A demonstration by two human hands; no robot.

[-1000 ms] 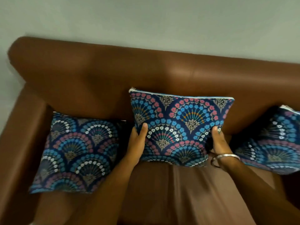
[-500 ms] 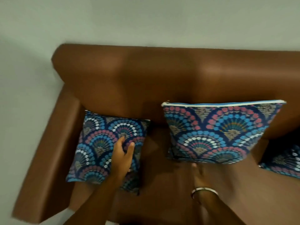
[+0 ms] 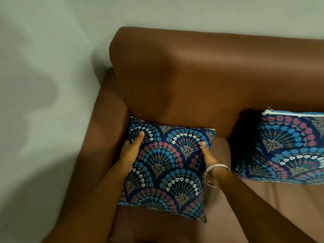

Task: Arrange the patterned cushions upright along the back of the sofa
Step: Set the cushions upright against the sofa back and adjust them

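Note:
A dark blue cushion (image 3: 168, 171) with a fan pattern of blue, pink and white flowers lies tilted back on the seat in the left corner of the brown sofa (image 3: 201, 72). My left hand (image 3: 130, 153) grips its left edge, thumb on the front face. My right hand (image 3: 208, 158), with a silver bangle on the wrist, grips its right edge. A second cushion (image 3: 289, 148) of the same pattern stands upright against the sofa back at the right, cut off by the frame edge.
The sofa's left armrest (image 3: 103, 146) runs close beside the held cushion. A pale wall (image 3: 43, 85) lies behind and to the left of the sofa. Bare seat (image 3: 280, 199) shows between and in front of the cushions.
Both hands left the middle cushion, which stays upright. The view swung left; my left hand, then my right, took hold of the left cushion's edges.

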